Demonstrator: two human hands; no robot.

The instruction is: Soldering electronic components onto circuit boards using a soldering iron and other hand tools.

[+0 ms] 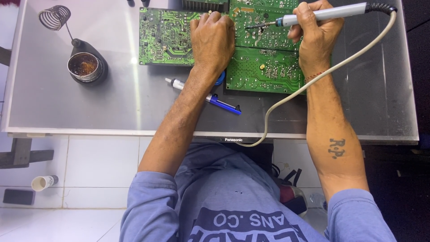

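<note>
The right hand (pixel 316 38) grasps a soldering iron (pixel 322 14), its tip touching the green board (pixel 264 49) at the far side of the table (pixel 67 107). The left hand (pixel 212 38) lies knuckles up on the board, fingers curled, holding nothing visible. Just near it lies a blue desoldering pump (pixel 215 99); the iron stand (pixel 85 65) sits well left.

From my feed, the top edge cuts off the green circuit board (pixel 264 49), so its far side is out of sight. The left hand (pixel 212 40) covers part of the board, and its fingers curl under, hidden. The blue desoldering pump (pixel 224 105) runs under the left forearm, its middle concealed. The soldering iron (pixel 322 13) tip's contact point is too small to tell.
</note>
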